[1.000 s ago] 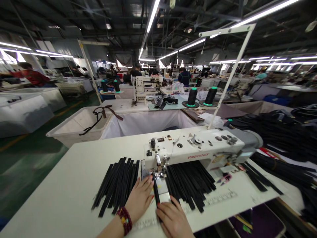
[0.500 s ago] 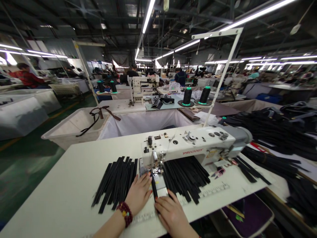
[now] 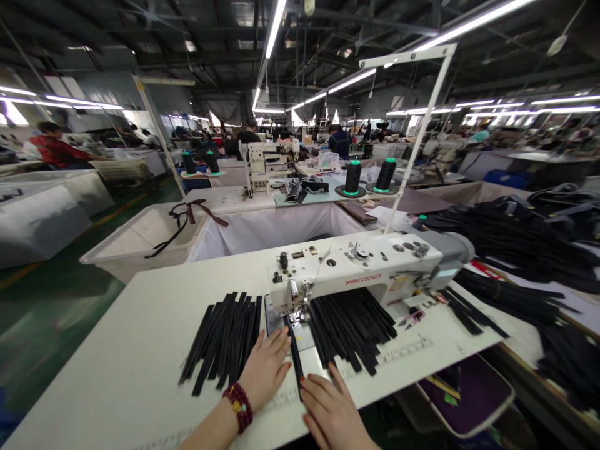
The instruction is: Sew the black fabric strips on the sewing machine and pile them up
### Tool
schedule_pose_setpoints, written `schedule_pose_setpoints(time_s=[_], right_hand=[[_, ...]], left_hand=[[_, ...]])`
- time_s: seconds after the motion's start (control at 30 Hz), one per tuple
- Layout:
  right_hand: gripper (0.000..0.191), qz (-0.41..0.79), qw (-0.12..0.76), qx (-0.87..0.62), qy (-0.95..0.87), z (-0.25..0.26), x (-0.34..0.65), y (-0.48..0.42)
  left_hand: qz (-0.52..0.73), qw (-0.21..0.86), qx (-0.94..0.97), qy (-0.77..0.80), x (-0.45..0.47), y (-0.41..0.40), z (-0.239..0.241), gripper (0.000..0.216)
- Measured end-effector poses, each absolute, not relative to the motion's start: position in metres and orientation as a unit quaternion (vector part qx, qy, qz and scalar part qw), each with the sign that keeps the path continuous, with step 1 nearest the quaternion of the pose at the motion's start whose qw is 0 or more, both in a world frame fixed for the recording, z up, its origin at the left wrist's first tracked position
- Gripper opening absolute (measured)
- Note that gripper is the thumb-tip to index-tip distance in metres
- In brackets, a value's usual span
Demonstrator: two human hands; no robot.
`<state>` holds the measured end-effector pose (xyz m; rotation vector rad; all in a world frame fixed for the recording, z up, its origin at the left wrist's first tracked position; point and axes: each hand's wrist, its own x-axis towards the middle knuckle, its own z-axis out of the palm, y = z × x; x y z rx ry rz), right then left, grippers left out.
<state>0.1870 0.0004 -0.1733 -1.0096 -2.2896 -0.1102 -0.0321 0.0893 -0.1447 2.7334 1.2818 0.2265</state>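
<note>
A narrow black strip point(image 3: 296, 359) runs from under the presser foot point(image 3: 298, 314) of the white sewing machine point(image 3: 323, 281) toward me. My left hand point(image 3: 268, 365), palm down with a dark red bead bracelet point(image 3: 238, 403) at its wrist, lies flat and stretched out along the strip's left side. Its fingertips touch the strip just before the foot. At the strip's near end, my right hand point(image 3: 332, 406) has its fingers bent onto the strip's right edge; the thumb's grip underneath is hidden. Black strips lie in a left pile point(image 3: 222, 344) and a right pile point(image 3: 354, 331).
Pink-handled thread snips point(image 3: 412, 320) lie right of the right pile. Behind the pale table point(image 3: 126, 350) stand a cloth-lined bin point(image 3: 276, 228) and black thread cones point(image 3: 352, 178). Dark fabric pieces point(image 3: 520, 240) are heaped at right. Other people sit farther back.
My right hand has slid slightly toward me and right along the strip, showing more of it between the hands. My left hand has stayed close to the presser foot. The view has shifted slightly.
</note>
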Motion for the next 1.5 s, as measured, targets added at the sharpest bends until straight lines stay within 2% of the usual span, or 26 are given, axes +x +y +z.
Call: schedule_pose_setpoints(time_s=[0.23,0.53,0.8,1.13,1.5], right_hand=[[0.023,-0.003,0.316,-0.399,-0.861,-0.157,0.182,0.019],[0.023,0.017,0.300,-0.413,-0.860,-0.148,0.178,0.042],[0.024,0.030,0.320,-0.428,-0.845,-0.163,0.169,0.062],[0.022,-0.008,0.266,-0.430,-0.863,-0.170,0.163,0.093],[0.034,-0.034,0.227,-0.451,-0.862,-0.165,0.151,0.107]], left_hand=[[0.071,0.049,0.895,0.438,-0.029,0.104,-0.145,0.043],[0.045,0.055,0.888,0.455,-0.028,0.117,-0.145,0.045],[0.048,0.052,0.886,0.458,-0.028,0.126,-0.148,0.046],[0.037,0.044,0.884,0.464,-0.026,0.129,-0.143,0.043],[0.052,0.059,0.882,0.464,-0.027,0.133,-0.147,0.043]])
